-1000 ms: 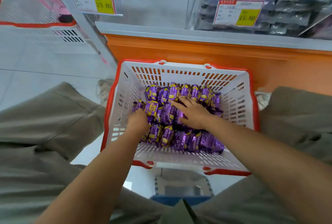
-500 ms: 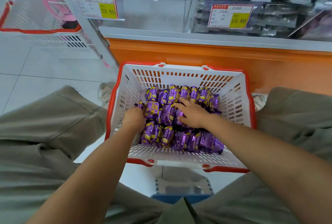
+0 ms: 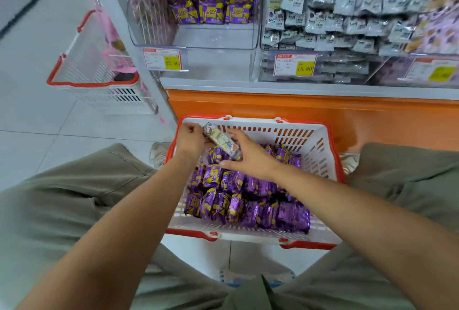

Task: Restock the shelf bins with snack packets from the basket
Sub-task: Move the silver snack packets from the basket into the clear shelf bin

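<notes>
Head view: a white basket [image 3: 320, 150] with a red rim sits on the floor between the knees, against the orange shelf base. It holds a heap of purple packets [image 3: 248, 200]. Left hand [image 3: 191, 138] has its fingers curled, gripping the upper end of a pale packet [image 3: 219, 138] above the heap. Right hand [image 3: 249, 158] has its fingers spread and nearly straight, touching the packet's lower end. The clear bin [image 3: 198, 36] above holds three purple packets at its back.
</notes>
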Action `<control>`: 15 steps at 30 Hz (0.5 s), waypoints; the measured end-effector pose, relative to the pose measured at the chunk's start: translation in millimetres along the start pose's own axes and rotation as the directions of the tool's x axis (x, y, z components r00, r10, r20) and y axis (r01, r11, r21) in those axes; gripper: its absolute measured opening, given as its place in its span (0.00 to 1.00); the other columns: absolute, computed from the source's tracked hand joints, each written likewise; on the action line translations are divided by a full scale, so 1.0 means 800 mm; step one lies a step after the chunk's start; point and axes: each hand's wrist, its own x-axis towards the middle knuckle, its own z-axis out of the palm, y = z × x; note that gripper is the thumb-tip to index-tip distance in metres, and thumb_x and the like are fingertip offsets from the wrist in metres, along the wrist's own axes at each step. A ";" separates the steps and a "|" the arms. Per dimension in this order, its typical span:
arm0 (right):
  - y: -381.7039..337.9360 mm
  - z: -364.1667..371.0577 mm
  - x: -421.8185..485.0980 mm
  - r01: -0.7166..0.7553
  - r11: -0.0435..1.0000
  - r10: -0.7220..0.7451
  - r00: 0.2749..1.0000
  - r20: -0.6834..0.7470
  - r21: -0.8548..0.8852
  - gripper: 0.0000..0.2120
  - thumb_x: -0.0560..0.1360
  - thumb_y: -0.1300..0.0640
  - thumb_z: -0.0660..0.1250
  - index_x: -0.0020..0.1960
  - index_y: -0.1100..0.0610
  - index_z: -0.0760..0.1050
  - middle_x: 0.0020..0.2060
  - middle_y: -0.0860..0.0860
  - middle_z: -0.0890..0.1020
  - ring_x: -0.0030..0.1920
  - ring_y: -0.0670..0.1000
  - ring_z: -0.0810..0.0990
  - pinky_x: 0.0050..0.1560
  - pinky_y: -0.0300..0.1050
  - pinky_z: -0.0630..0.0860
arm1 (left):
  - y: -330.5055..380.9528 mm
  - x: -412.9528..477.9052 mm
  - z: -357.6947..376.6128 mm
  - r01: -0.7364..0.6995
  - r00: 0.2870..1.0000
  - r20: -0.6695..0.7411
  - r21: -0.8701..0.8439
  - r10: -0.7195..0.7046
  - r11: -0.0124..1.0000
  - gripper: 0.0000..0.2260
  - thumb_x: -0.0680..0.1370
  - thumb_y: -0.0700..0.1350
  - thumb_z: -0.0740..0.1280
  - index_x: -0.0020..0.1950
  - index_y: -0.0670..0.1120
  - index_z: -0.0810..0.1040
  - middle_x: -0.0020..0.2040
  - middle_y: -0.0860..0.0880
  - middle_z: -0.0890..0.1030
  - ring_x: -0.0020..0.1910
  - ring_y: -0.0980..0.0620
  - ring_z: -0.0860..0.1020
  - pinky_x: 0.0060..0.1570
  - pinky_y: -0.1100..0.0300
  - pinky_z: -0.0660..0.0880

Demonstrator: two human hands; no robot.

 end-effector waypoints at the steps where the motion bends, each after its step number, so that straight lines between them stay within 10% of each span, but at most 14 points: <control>1: -0.007 -0.005 -0.004 0.037 0.999 -0.038 0.997 -0.064 -0.020 0.37 0.73 0.47 0.72 0.75 0.50 0.55 0.70 0.53 0.69 0.60 0.53 0.77 0.57 0.53 0.76 | 0.011 -0.010 0.006 -0.015 0.999 0.030 -0.046 0.016 0.999 0.08 0.82 0.37 0.55 0.44 0.43 0.70 0.40 0.42 0.79 0.35 0.46 0.82 0.38 0.52 0.82; 7: -0.028 -0.052 -0.038 0.139 0.988 -0.157 0.910 -0.385 -0.072 0.21 0.76 0.57 0.69 0.66 0.55 0.66 0.57 0.54 0.79 0.50 0.53 0.79 0.49 0.52 0.77 | 0.058 -0.053 0.031 -0.099 0.981 0.146 -0.207 0.131 0.973 0.06 0.82 0.40 0.59 0.56 0.38 0.68 0.42 0.42 0.78 0.32 0.47 0.80 0.32 0.59 0.81; 15: -0.050 -0.138 -0.091 0.225 0.973 -0.212 0.815 -0.540 -0.043 0.18 0.75 0.60 0.70 0.63 0.53 0.73 0.56 0.50 0.73 0.49 0.44 0.75 0.48 0.40 0.75 | 0.114 -0.097 0.043 -0.255 0.832 0.483 -0.101 0.272 0.962 0.05 0.78 0.42 0.68 0.46 0.40 0.81 0.35 0.46 0.77 0.30 0.52 0.74 0.33 0.62 0.74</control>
